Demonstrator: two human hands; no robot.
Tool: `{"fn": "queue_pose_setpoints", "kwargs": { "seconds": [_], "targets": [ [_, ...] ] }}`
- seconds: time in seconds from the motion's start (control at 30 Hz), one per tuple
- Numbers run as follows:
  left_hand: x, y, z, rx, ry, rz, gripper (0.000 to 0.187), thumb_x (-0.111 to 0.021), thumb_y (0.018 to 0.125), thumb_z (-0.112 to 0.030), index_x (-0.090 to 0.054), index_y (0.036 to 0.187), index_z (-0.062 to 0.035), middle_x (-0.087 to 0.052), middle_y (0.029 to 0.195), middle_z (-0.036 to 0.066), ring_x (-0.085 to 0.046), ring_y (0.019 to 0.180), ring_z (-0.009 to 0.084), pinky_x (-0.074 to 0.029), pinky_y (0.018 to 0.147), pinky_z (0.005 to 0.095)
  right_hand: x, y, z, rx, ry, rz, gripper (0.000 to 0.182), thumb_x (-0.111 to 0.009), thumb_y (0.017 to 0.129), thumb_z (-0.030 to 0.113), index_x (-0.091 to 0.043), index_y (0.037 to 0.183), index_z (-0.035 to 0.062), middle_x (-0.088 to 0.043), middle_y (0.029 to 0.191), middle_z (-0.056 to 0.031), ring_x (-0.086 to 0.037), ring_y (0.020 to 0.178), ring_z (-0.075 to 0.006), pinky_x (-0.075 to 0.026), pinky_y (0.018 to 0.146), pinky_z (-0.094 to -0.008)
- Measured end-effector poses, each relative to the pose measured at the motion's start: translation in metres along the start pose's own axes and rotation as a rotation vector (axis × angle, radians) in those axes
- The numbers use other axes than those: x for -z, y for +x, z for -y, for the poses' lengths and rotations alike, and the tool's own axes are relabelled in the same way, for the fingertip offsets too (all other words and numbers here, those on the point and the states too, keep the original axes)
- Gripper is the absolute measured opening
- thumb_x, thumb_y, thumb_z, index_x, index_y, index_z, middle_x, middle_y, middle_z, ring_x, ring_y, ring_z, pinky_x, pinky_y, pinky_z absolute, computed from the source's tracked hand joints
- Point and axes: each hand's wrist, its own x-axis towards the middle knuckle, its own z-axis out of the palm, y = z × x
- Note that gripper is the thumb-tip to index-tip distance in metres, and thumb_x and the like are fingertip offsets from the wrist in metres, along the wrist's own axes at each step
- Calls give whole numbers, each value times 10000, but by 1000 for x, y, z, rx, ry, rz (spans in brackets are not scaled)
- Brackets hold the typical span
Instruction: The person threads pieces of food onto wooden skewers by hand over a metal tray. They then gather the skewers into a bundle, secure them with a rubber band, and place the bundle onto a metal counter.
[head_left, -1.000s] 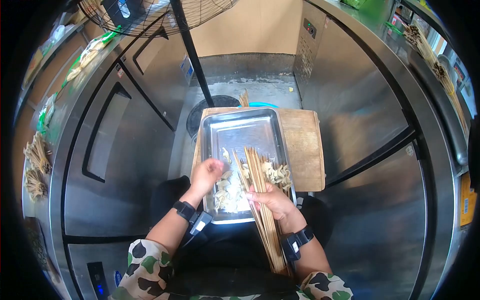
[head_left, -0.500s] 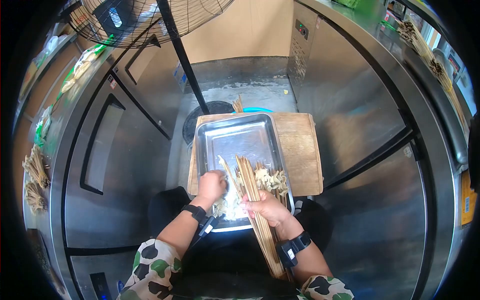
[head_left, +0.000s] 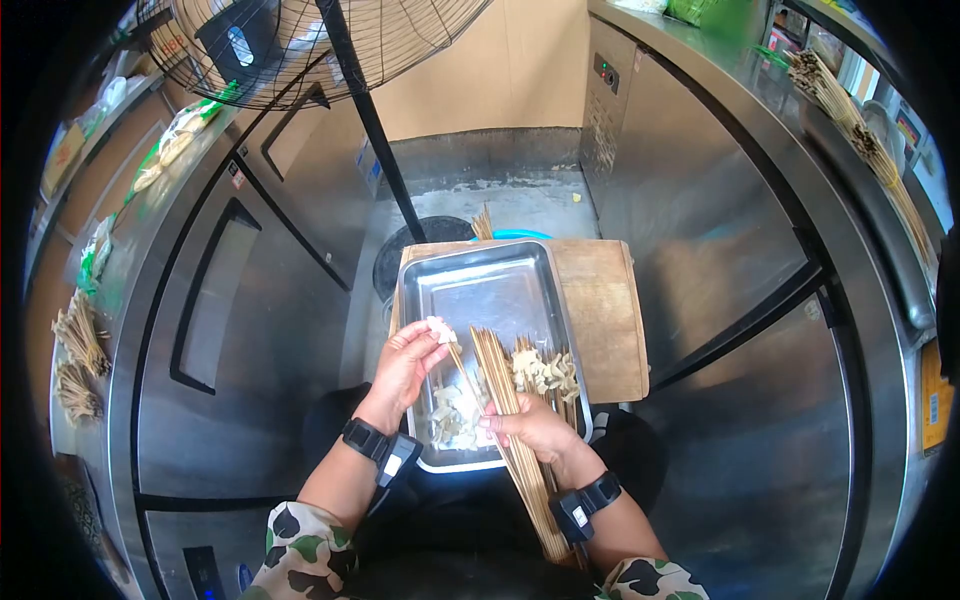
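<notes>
Right, no writing readable anywhere from where I stand; the stickers on the steel fridge doors [head_left: 250, 300] are too small to make out, and the wrist bands carry no legible mark; on to the hands. Left hand [head_left: 405, 362] is up over the left rim of the metal tray [head_left: 490, 290], fingers pinched narrow on a small pale piece of food [head_left: 437, 329], held just at the tip of a single skewer [head_left: 462, 368]; right hand [head_left: 530, 425] is closed around a thick bundle of bamboo skewers [head_left: 515, 440], the bundle slanting from the lap up over the tray; that lone skewer fans out from the same grip, I think, though the exact hold is hard to see. Tray sits on a wooden board [head_left: 605, 310]; in its near end lies a heap of pale food pieces [head_left: 455, 410], with already threaded skewers [head_left: 545, 370] just right of the bundle; a fan [head_left: 300, 40] stands behind.
</notes>
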Motion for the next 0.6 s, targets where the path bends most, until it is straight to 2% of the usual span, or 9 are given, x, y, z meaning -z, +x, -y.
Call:
{"fn": "queue_pose_setpoints", "kwargs": {
  "seconds": [0.33,0.6],
  "targets": [
    [-14,-6,-15,-111,235,46,244,-594,828,-41,-563,1065,9,-621,963,91,-603,871,139,-508,775,254,1,1,-2,16,5,-8,157,-684,758,87,-557,839,40,-573,679,-29,-493,519,-78,-412,486,-204],
    [-12,-9,-10,-112,329,52,212,-598,840,-77,-588,1030,16,-635,955,95,-615,831,134,-514,740,243,0,2,-3,11,-3,-26,148,-686,754,83,-566,828,38,-576,679,-27,-489,511,-77,-407,466,-209]
  ]
}}
